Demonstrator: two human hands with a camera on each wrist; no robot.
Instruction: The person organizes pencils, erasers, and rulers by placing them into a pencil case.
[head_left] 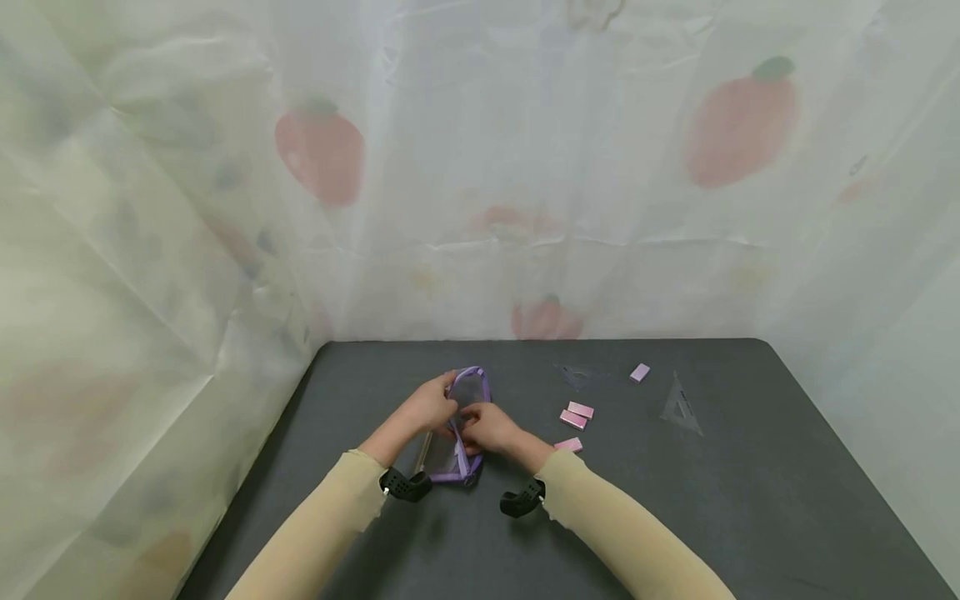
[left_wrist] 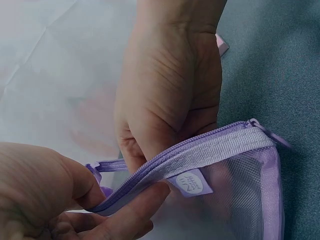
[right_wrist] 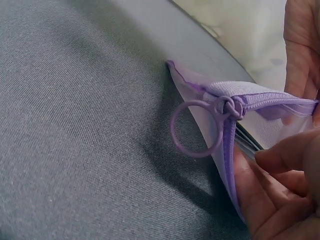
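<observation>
– Where do we have the mesh pouch [head_left: 459, 425]?

– On the dark counter [head_left: 750, 500], between our hands. Our left hand [head_left: 431, 406] pinches its zipper edge [left_wrist: 200, 147]; our right hand [head_left: 489, 429] has fingers curled round the rim by the zipper ring [right_wrist: 196, 128].

– And beside us?

– Pink erasers [head_left: 576, 414] and a clear set square [head_left: 681, 406] lie to the right, well apart from the pouch.
</observation>
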